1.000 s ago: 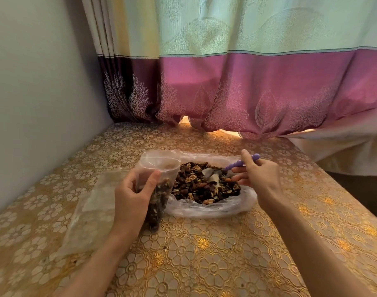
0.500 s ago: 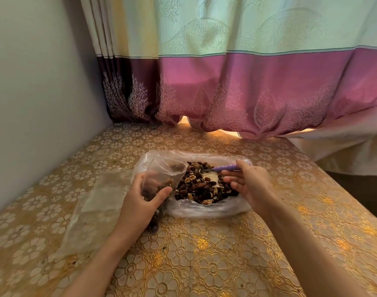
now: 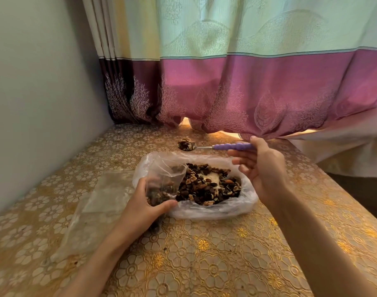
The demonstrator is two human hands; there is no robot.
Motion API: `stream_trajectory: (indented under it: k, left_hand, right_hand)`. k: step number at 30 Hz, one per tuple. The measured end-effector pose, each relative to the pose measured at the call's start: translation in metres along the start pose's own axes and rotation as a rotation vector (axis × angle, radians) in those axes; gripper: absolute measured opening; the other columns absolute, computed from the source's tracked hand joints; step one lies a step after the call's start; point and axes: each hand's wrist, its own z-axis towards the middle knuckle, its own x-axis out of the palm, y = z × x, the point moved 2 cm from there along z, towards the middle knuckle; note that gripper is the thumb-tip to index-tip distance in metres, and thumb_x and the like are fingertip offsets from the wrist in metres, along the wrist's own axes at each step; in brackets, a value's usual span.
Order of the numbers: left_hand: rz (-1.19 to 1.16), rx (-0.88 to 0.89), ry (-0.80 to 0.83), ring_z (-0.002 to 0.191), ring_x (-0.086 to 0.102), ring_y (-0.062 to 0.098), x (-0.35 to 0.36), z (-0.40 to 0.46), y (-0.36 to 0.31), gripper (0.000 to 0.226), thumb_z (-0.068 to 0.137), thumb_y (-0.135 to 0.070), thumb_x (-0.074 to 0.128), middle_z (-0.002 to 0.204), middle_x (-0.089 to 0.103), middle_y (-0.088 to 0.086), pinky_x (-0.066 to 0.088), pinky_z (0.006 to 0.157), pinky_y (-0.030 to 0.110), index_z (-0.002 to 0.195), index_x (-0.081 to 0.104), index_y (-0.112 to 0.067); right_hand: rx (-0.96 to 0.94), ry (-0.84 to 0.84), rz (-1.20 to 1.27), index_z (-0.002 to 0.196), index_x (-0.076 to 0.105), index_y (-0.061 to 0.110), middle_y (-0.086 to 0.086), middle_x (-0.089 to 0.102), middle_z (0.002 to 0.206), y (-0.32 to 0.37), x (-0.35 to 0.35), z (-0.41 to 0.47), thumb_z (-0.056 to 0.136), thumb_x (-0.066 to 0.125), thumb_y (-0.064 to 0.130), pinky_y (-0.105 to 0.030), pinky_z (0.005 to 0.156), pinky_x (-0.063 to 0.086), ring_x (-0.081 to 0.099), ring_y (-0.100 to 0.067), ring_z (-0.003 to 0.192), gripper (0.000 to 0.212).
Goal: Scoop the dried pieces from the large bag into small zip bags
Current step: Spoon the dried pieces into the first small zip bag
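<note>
Loaded spoon up over the large bag!
Right hand (image 3: 262, 168) grips the purple-handled metal spoon (image 3: 215, 146), heaped with dried pieces (image 3: 186, 144); left hand (image 3: 150, 207) fingers clutch the small clear zip bag (image 3: 165, 181) beside the large clear plastic bag (image 3: 213, 211).

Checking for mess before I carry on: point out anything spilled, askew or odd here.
No spill shows. The loaded spoon in the right hand is level, but it hangs past the far rim of the large bag, over the tablecloth, not above the small zip bag that the left hand holds.
</note>
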Motion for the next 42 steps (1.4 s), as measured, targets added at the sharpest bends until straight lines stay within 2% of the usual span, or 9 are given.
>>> stream_trajectory:
  k: [9, 15, 20, 26, 30, 32, 37, 40, 42]
  left_hand:
    - [-0.034, -0.059, -0.065, 0.087, 0.053, -0.008, -0.003, -0.002, -0.002, 0.047, 0.062, -0.038, 0.078, 0.097, 0.057, -0.019, 0.038, 0.066, 0.012, 0.099, 0.050, -0.036]
    - [-0.093, -0.089, -0.115, 0.089, 0.052, -0.005, -0.004, -0.001, 0.003, 0.047, 0.070, -0.027, 0.077, 0.097, 0.055, -0.018, 0.039, 0.065, 0.012, 0.108, 0.050, -0.030]
    - [-0.167, -0.090, -0.169, 0.083, 0.057, -0.010, -0.005, 0.000, 0.002, 0.050, 0.068, -0.024, 0.079, 0.095, 0.060, -0.018, 0.041, 0.060, 0.004, 0.108, 0.051, -0.034]
    - [-0.377, -0.101, -0.187, 0.086, 0.066, 0.007, -0.010, 0.000, -0.004, 0.052, 0.054, -0.033, 0.078, 0.092, 0.069, -0.011, 0.050, 0.074, 0.026, 0.101, 0.056, -0.038]
    - [-0.597, -0.114, -0.243, 0.082, 0.069, 0.016, -0.015, 0.000, -0.008, 0.051, 0.053, -0.032, 0.076, 0.090, 0.072, 0.000, 0.054, 0.070, 0.037, 0.101, 0.061, -0.024]
    - [-0.642, -0.119, -0.296, 0.080, 0.069, 0.019, -0.020, 0.000, -0.011, 0.047, 0.054, -0.031, 0.075, 0.086, 0.072, 0.002, 0.055, 0.063, 0.033, 0.098, 0.063, -0.018]
    - [-0.582, -0.056, -0.357, 0.080, 0.065, 0.010, -0.027, -0.001, -0.024, 0.022, 0.058, -0.038, 0.072, 0.093, 0.065, -0.012, 0.052, 0.067, 0.024, 0.066, 0.068, -0.018]
    - [-0.606, -0.031, -0.371, 0.071, 0.068, 0.016, -0.028, -0.002, -0.027, 0.038, 0.059, -0.040, 0.071, 0.088, 0.069, 0.004, 0.053, 0.058, 0.021, 0.088, 0.065, -0.018]
    - [-0.620, -0.033, -0.390, 0.071, 0.067, 0.016, -0.029, -0.002, -0.028, 0.049, 0.058, -0.045, 0.070, 0.080, 0.069, 0.000, 0.051, 0.059, 0.022, 0.097, 0.062, -0.015]
  right_hand:
    - [-0.082, 0.218, -0.151, 0.078, 0.063, -0.001, -0.014, 0.074, 0.080, 0.007, 0.023, -0.018, 0.098, 0.042, 0.016, -0.017, 0.039, 0.041, 0.060, -0.014, 0.050, 0.035]
    - [-0.074, 0.334, -0.221, 0.101, 0.062, -0.002, -0.015, 0.073, 0.088, 0.001, 0.030, -0.021, 0.097, 0.044, 0.011, -0.019, 0.041, 0.042, 0.063, -0.017, 0.057, 0.023]
    - [-0.091, 0.332, -0.166, 0.102, 0.063, -0.001, -0.018, 0.071, 0.087, 0.002, 0.025, -0.018, 0.095, 0.042, 0.004, -0.021, 0.042, 0.042, 0.063, -0.021, 0.059, 0.023]
    - [-0.074, 0.359, -0.001, 0.104, 0.061, -0.003, -0.027, 0.067, 0.104, 0.004, 0.020, -0.013, 0.094, 0.041, 0.009, -0.019, 0.042, 0.040, 0.060, -0.017, 0.057, 0.026]
    - [-0.064, 0.292, 0.066, 0.094, 0.062, 0.002, -0.022, 0.070, 0.099, 0.004, 0.014, -0.009, 0.087, 0.052, 0.021, -0.019, 0.044, 0.040, 0.057, -0.015, 0.057, 0.022]
    - [-0.060, 0.226, 0.072, 0.088, 0.063, 0.005, -0.015, 0.072, 0.088, 0.002, 0.009, -0.007, 0.092, 0.045, 0.018, -0.018, 0.044, 0.040, 0.055, -0.014, 0.056, 0.022]
    - [-0.059, 0.175, -0.009, 0.082, 0.060, 0.006, -0.017, 0.073, 0.090, -0.003, 0.005, -0.005, 0.096, 0.038, 0.016, -0.019, 0.043, 0.039, 0.053, -0.013, 0.052, 0.027]
    - [-0.062, 0.118, -0.109, 0.079, 0.060, 0.006, -0.015, 0.074, 0.086, -0.008, 0.002, -0.002, 0.099, 0.039, 0.019, -0.020, 0.043, 0.039, 0.053, -0.014, 0.052, 0.031]
    - [-0.105, 0.056, -0.222, 0.079, 0.061, 0.007, -0.011, 0.074, 0.080, -0.011, -0.002, 0.000, 0.100, 0.040, 0.023, -0.019, 0.042, 0.039, 0.053, -0.014, 0.052, 0.033]
